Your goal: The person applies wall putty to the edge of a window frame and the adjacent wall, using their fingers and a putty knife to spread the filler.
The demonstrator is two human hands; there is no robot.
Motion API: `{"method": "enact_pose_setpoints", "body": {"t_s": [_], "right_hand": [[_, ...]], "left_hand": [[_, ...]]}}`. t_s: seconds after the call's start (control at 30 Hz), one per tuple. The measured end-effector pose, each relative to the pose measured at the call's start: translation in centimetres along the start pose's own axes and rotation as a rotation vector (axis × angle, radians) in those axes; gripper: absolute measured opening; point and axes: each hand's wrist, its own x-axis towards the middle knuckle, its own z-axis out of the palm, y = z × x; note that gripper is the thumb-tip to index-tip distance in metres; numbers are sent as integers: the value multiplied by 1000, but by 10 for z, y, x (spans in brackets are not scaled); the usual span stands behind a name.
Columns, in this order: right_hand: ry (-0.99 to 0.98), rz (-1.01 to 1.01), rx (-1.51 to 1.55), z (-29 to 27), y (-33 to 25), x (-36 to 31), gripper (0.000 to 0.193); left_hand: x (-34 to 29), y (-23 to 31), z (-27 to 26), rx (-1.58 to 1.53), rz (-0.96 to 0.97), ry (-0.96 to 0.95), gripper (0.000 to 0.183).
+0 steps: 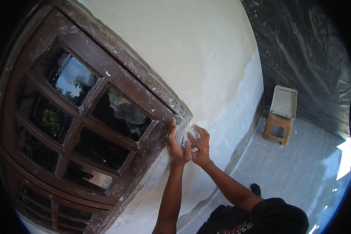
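At the lower right corner of a brown wooden window frame (144, 87), my two hands are close together against the wall edge. My left hand (177, 147) has its fingers stretched upward along the frame, with its thumb toward the other hand. My right hand (200, 145) is bent around a thin, pale, flat piece (190, 132) and presses it to the corner where wall and frame meet. Fingers cover much of this piece, so its exact kind cannot be made out. The wood around it is spattered with white.
Beside the window runs a cream and white wall (206, 58). To the right, a tray of pale paint or filler (284, 102) rests on a brown plastic stool (278, 129). Dark plastic sheeting (300, 43) hangs behind it, above a grey tiled floor (277, 171).
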Motion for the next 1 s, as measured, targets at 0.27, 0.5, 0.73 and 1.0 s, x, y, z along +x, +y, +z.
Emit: {"method": "enact_pose_setpoints", "body": {"t_s": [0.27, 0.5, 0.73, 1.0], "right_hand": [[18, 111, 39, -16, -6, 11, 63], [-68, 38, 28, -1, -5, -30, 58], [-5, 60, 5, -20, -8, 19, 60], [-208, 2, -45, -27, 8, -10, 66]], "left_hand": [[-1, -1, -4, 11, 9, 10, 60], [-3, -2, 0, -95, -41, 40, 60], [2, 2, -3, -51, -34, 51, 61], [-1, 1, 0, -101, -48, 29, 61]]}}
